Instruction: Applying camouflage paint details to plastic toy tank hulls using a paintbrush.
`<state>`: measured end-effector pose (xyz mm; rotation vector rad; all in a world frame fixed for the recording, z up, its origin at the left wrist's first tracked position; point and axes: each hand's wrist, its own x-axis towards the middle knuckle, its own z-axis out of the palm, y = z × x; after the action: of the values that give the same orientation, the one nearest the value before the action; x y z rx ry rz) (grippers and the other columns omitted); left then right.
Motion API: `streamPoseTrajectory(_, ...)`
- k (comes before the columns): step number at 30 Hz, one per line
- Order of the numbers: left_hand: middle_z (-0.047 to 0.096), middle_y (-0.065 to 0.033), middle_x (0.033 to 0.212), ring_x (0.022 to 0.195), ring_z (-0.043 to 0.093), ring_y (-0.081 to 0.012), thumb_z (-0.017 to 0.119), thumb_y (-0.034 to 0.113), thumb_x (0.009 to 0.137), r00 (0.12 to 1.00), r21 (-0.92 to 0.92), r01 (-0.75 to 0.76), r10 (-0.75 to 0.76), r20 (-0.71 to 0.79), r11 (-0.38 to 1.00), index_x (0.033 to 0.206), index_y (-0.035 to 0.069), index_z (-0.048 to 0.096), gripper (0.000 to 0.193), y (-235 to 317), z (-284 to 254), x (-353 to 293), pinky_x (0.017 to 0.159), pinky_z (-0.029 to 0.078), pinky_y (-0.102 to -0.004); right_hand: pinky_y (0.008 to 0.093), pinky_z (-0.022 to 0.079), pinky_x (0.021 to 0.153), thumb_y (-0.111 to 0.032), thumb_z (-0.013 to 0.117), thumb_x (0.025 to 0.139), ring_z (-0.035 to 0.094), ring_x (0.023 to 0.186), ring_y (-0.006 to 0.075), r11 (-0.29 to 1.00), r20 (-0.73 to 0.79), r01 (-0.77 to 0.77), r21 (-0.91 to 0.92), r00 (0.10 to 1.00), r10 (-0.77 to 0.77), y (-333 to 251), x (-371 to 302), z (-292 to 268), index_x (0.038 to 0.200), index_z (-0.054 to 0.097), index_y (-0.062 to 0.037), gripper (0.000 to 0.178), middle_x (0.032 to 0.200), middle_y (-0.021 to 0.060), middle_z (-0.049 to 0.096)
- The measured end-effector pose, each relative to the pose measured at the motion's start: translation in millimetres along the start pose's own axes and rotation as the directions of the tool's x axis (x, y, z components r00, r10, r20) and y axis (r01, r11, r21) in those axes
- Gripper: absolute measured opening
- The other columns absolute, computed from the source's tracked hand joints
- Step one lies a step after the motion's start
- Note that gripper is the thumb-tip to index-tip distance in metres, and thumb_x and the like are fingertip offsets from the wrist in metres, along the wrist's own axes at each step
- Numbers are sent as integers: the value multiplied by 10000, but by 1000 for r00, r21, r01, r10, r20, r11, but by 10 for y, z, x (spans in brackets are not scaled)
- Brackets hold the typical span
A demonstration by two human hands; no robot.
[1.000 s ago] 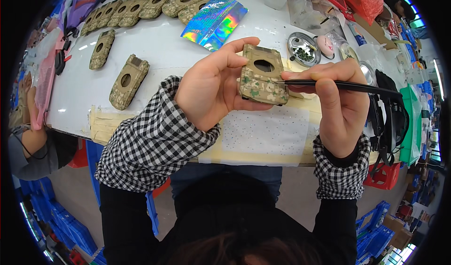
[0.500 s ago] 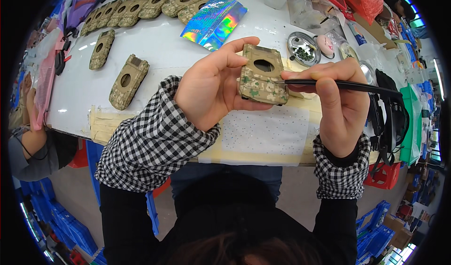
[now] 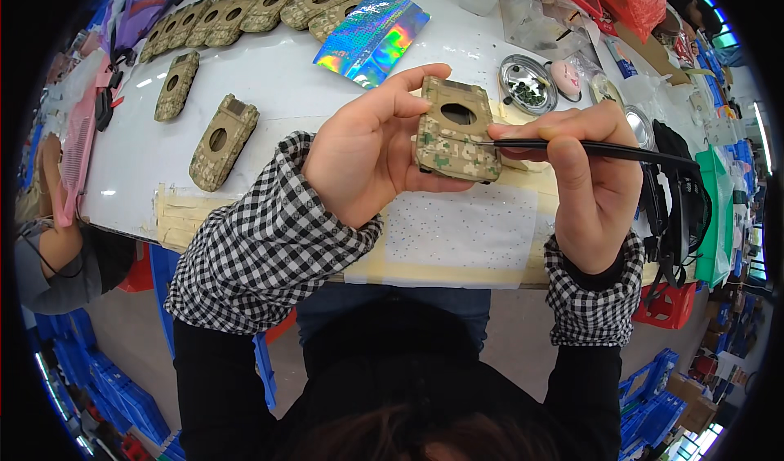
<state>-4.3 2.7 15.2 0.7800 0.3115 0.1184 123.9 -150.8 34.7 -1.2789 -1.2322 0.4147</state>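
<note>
My left hand [image 3: 359, 146] grips a camouflage-patterned model tank hull [image 3: 459, 152] between thumb and fingers, its round opening facing up. In my right hand [image 3: 592, 175] are black tweezers [image 3: 604, 148], pinched between thumb and fingers. Their fine tip touches or hovers just over the hull's top, below the round opening; whether it holds a tiny part I cannot tell. Beneath both hands, a white sheet dotted with tiny specks [image 3: 457, 236] is taped to the table. Two more hulls lie to the left, a nearer one [image 3: 224, 142] and a farther one [image 3: 176, 85].
Several matching hulls [image 3: 273, 5] stand in a row at the back left, beside a shiny holographic pouch [image 3: 373, 38]. A round metal dish [image 3: 528, 85] holds small dark green bits. Plastic bags [image 3: 543, 16] and a green tray [image 3: 714, 216] sit on the right. Another person's arm [image 3: 53, 179] shows at far left.
My hands, the hull and the tweezers keep almost the same place. The other person's arm at far left has shifted slightly.
</note>
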Motion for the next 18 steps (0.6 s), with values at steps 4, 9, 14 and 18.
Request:
streamPoseTrajectory(4, 505, -212, 1255, 998, 605, -408, 297, 221, 926, 1000, -4, 3, -3, 1, 1000, 1394, 74, 279, 490, -4, -1, 1, 758, 579, -389, 324, 531, 791, -151, 469, 961, 649, 886, 246, 999, 20, 18, -30, 1000, -18, -2, 4, -15, 929, 445, 12, 168, 883, 194, 633)
streamPoseTrajectory(9, 505, -211, 1256, 1001, 603, -410, 299, 223, 927, 1000, -1, 5, -5, 2, 1000, 1394, 76, 279, 491, 0, 3, 2, 760, 576, -390, 323, 527, 791, -153, 473, 960, 646, 890, 250, 997, 29, 30, -74, 999, -28, -4, 1, -35, 927, 445, 12, 170, 883, 198, 634)
streamPoseTrajectory(14, 500, -211, 1263, 1008, 599, -412, 301, 223, 926, 1000, -8, 7, -6, 7, 1000, 1394, 77, 276, 492, 0, -6, 1, 763, 575, -390, 325, 529, 791, -153, 476, 958, 646, 892, 255, 997, 34, 37, -69, 999, -35, -6, 9, -31, 927, 443, 12, 170, 884, 200, 633)
streamPoseTrajectory(18, 495, -209, 1269, 1014, 596, -414, 305, 224, 925, 1000, -16, 9, -8, 7, 1000, 1394, 78, 274, 492, -3, -9, 5, 767, 575, -394, 328, 531, 791, -149, 475, 958, 646, 895, 260, 997, 37, 39, -67, 999, -36, -2, 4, -38, 930, 442, 12, 167, 887, 202, 631)
